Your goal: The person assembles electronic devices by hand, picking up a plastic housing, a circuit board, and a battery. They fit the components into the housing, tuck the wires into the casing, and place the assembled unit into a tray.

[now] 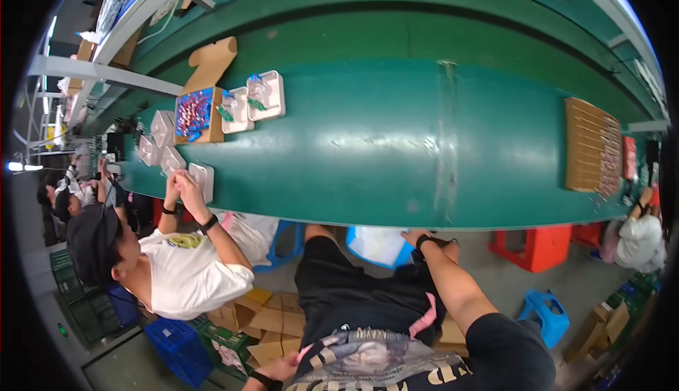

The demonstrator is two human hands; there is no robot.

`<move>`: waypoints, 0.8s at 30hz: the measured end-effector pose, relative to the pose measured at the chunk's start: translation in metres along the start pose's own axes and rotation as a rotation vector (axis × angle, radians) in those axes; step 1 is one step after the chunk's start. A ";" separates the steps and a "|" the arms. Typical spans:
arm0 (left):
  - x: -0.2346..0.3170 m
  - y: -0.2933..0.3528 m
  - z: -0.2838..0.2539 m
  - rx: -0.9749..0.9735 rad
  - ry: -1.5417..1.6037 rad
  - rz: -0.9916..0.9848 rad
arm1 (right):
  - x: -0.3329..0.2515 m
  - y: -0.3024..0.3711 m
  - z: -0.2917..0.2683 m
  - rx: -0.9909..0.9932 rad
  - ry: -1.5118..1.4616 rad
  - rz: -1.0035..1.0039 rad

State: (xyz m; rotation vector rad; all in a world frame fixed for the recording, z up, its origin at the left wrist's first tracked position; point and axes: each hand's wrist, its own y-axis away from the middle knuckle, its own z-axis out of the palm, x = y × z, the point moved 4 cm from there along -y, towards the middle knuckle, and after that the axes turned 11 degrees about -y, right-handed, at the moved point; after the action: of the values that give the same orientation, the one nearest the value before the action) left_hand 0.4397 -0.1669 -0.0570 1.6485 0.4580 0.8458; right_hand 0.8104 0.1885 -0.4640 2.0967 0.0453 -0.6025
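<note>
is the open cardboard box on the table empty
No, the open cardboard box holds a heap of small blue and reddish pieces.

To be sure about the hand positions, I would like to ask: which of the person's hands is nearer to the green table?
Right. The right hand is by the near edge of the green table; the left hand is farther back, beside the shirt.

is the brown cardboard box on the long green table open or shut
Open: the brown cardboard box has its lid folded back, and small red and blue parts show inside.
</note>
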 end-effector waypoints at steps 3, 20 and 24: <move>-0.017 -0.047 -0.027 0.032 -0.061 0.066 | -0.048 -0.049 -0.013 -0.066 -0.098 -0.042; -0.044 -0.194 -0.121 0.121 -0.558 -0.332 | -0.134 -0.061 -0.067 -0.362 -0.329 -0.052; -0.105 -0.203 -0.101 -0.156 -0.622 -0.300 | -0.135 -0.026 -0.083 -0.429 -0.460 0.011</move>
State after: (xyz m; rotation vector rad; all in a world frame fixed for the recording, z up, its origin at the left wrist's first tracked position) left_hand 0.3248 -0.1195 -0.2740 1.5496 0.1853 0.1215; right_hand 0.7183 0.2961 -0.3882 1.5106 -0.0916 -0.9623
